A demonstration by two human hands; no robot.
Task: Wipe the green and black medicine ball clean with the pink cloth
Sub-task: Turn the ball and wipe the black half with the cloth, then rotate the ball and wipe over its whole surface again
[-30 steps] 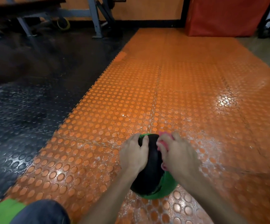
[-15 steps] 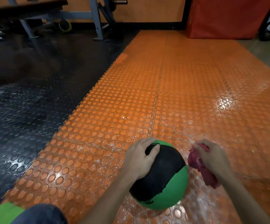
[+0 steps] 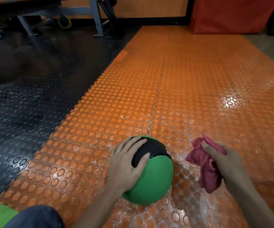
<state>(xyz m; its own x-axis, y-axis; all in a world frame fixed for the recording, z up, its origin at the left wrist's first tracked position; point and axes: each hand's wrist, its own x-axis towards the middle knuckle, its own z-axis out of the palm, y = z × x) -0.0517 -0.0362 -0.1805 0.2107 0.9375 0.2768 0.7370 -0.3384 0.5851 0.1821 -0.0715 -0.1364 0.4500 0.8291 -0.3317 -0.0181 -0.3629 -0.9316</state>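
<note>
Fingers [image 3: 136, 143] of the left hand [image 3: 126, 163] lie spread and flat on the ball [image 3: 156, 178], on its left and top side, and steady it. The ball sits on the orange mat [image 3: 149, 96], near the person, low in the middle of the view. The right hand [image 3: 226, 163] is to the right of the ball and does not touch it. It grips the pink cloth [image 3: 205, 170] in a bunch, with one finger stretched over the top.

I think the ball is heavy and firm, with a rough skin that is not slippery. It is round, so it may roll. A flat hand on top looks like a good way to hold and turn it. The cloth is soft and floppy, easy to squash in a fist.

The under side of the ball is hidden, and so is the part under the left hand. White marks on the black part are too small to read. The right hand is a bit blurry. A knee [image 3: 34, 218] at the near left edge is cut off.
</note>
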